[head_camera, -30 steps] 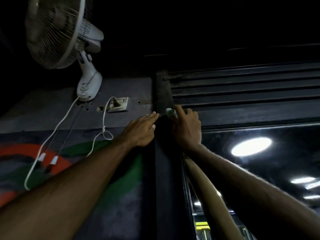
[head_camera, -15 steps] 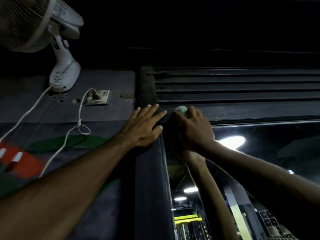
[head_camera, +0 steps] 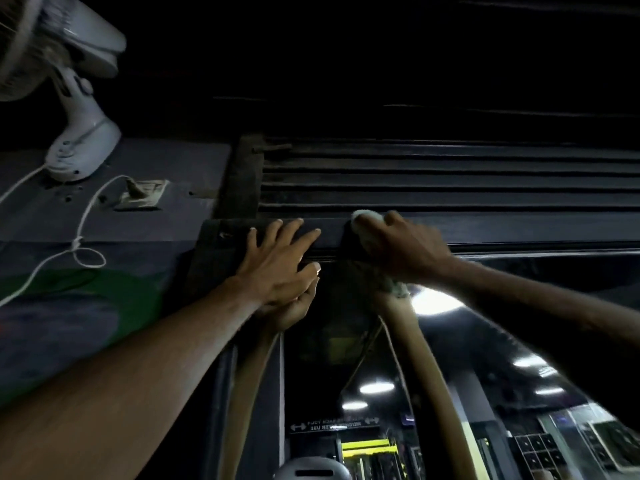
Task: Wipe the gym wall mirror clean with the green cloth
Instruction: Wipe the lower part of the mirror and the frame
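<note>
I see left hand point(head_camera: 277, 261) flat, fingers spread, on mirror frame point(head_camera: 221, 258); right hand point(head_camera: 401, 247) clutches cloth point(head_camera: 363, 218) against it.

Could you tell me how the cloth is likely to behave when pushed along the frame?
Probably floppy: the cloth bunches under the right hand, so it would likely crumple unless pressed flat. Seemingly light: one hand holds it up.

Landmark: top frame bar point(head_camera: 519, 230). Left hand point(head_camera: 277, 265) flat on the bar's left end; right hand point(head_camera: 401, 247) just right of it on the bar, cloth point(head_camera: 363, 220) bunched under its fingers. Slats point(head_camera: 450, 178) directly above the bar, mirror point(head_camera: 485, 341) directly below; socket point(head_camera: 142, 195), cord point(head_camera: 83, 237) and wall fan point(head_camera: 79, 98) left of the bar, fan furthest up-left.
</note>
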Available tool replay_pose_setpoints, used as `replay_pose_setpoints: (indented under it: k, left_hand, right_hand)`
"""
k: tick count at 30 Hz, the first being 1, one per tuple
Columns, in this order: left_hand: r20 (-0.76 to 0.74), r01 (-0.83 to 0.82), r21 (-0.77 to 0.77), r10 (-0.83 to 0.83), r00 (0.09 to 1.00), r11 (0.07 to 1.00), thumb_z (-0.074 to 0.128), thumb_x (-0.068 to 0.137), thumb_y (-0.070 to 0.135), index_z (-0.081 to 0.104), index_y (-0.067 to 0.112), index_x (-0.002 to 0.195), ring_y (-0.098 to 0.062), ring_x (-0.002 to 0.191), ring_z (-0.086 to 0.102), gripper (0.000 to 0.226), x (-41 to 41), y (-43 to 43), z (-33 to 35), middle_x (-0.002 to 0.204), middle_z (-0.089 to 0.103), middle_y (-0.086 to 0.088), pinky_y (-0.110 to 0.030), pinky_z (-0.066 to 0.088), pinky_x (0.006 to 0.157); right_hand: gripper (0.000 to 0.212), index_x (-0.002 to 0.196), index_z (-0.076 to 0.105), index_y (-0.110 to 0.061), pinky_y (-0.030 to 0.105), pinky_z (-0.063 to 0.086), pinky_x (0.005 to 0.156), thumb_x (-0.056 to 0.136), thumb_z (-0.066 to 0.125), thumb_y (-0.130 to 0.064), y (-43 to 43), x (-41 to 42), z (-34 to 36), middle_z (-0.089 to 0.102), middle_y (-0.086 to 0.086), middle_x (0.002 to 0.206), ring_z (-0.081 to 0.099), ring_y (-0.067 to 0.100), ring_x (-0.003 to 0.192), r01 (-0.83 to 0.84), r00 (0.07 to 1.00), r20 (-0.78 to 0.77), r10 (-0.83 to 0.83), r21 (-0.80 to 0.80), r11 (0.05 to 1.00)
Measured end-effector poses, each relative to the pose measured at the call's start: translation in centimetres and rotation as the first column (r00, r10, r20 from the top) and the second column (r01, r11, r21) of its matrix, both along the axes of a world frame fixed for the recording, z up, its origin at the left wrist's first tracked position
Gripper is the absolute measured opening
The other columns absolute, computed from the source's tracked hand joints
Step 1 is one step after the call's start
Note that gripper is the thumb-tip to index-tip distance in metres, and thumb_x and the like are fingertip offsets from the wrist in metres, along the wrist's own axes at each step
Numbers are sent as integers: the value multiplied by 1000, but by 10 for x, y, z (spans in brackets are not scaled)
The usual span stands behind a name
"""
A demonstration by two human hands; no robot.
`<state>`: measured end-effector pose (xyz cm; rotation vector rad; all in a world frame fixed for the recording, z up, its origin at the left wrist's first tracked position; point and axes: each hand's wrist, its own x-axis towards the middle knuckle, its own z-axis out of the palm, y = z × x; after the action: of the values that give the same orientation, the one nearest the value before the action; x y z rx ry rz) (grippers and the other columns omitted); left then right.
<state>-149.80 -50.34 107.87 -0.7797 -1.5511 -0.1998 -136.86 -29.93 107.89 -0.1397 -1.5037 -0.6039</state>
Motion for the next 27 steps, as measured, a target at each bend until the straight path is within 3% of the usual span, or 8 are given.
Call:
replay_pose_setpoints:
  k: [4,8,11,13,16,20,23,27]
  left_hand:
    - [14,-20,-1,20,1000,1000,42,103,56,10,41,163,-23,159,-2,70,11,12,-2,173,2,1,-54,0,127]
    - [22,-37,-67,38,999,997,42,102,56,10,43,163,-20,159,-5,69,33,36,-2,173,-1,4,-51,-2,128]
    - [51,-3,-80,7,999,997,43,102,56,10,44,163,-19,159,-6,70,49,60,-4,173,-2,5,-49,-2,128]
    - [55,5,-96,0,998,995,45,102,55,11,43,163,-19,159,-7,71,55,74,-8,173,-3,5,-50,-3,128]
    - [62,-11,-103,18,998,995,45,102,57,11,41,163,-22,159,-7,72,61,92,-8,173,-3,4,-57,-1,127]
    - [42,24,-104,-19,999,994,45,102,56,12,40,163,-23,159,-9,72,76,123,-1,173,-5,3,-60,-3,126]
    - [52,15,-144,-7,999,989,46,102,57,12,41,163,-26,159,-6,72,90,146,4,173,-1,3,-62,-2,125]
    - [41,31,-135,-26,999,990,46,101,57,14,40,163,-26,159,-5,72,100,174,9,173,-1,2,-70,-3,122]
  right_hand:
    - [36,132,48,-32,37,47,62,101,46,-48,48,24,6,50,16,120,59,34,77,-142,982,-157,106,-241,960]
    - [58,143,40,-27,30,43,60,93,64,-41,26,4,-10,39,12,137,56,25,82,-151,986,65,157,-79,985]
    - [58,147,33,-32,33,45,57,96,58,-44,51,25,-7,40,11,131,50,19,73,-80,992,102,77,22,997]
    - [51,144,34,-38,36,43,56,97,54,-46,88,50,-4,43,12,122,46,22,67,-23,1000,13,24,-76,997]
    - [49,138,37,-38,37,43,60,95,56,-50,120,63,-12,48,14,111,60,33,78,51,992,-95,-78,-260,964]
    - [50,140,42,-30,37,50,63,96,61,-46,109,46,-12,51,17,127,65,35,89,-70,997,21,75,-183,981]
    - [59,146,34,-37,41,56,65,94,62,-41,128,62,-8,45,16,128,63,33,84,-45,996,68,55,-135,990]
    - [65,149,27,-42,38,47,63,95,62,-36,177,90,3,51,18,121,61,37,83,-38,998,-53,21,-339,940]
